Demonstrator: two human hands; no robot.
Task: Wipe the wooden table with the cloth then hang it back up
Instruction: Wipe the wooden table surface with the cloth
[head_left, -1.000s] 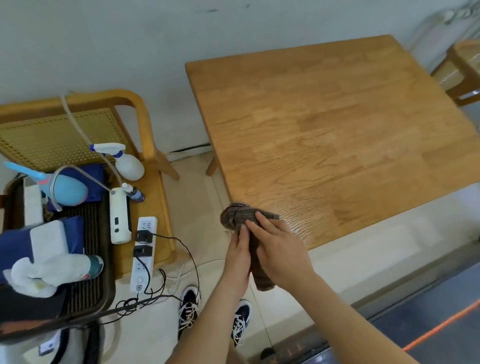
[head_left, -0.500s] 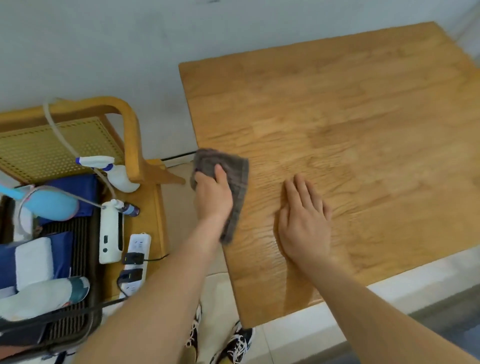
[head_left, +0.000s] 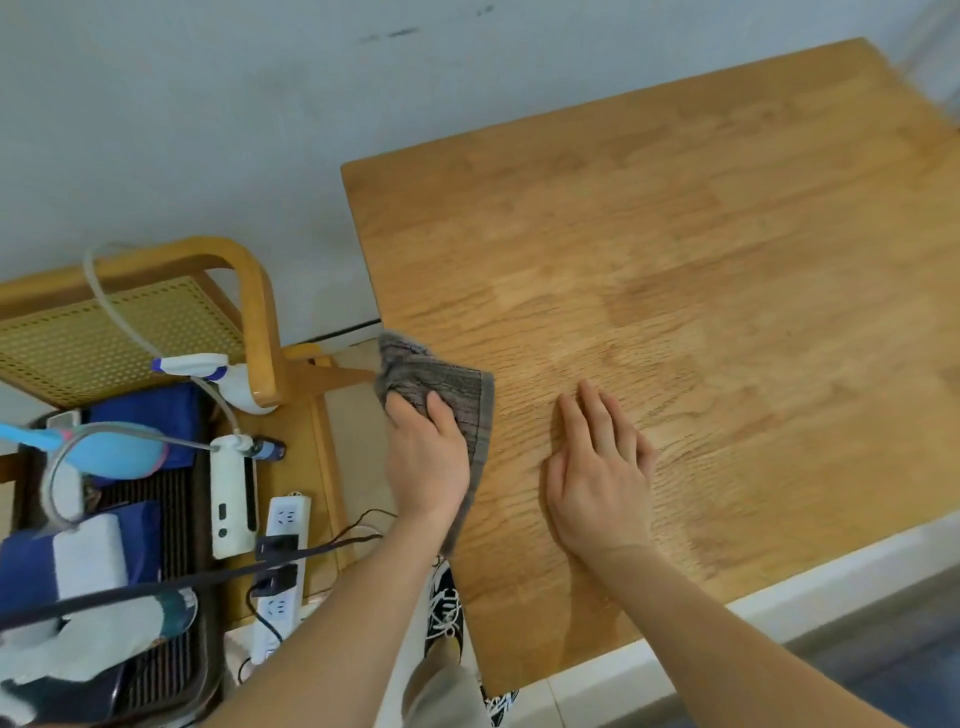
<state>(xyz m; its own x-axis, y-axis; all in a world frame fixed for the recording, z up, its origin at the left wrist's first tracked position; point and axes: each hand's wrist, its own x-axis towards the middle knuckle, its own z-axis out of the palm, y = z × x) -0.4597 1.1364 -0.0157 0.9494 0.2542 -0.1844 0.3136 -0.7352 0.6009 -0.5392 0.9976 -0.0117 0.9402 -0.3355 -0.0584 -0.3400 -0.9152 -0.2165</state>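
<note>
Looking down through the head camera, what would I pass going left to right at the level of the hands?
A light-blue bulb-shaped bottle, white power strip, left hand gripping the grey striped cloth, right hand flat on the wooden table.

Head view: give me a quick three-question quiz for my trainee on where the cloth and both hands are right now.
1. True or false: the right hand lies flat, fingers straight, on the wooden table.
2. The cloth sits at the table's: A) left edge, partly overhanging; B) far right corner; C) middle.
3. Fill in: the cloth is held by the ___ hand.

Key: 1 true; 2 A; 3 left hand.
</note>
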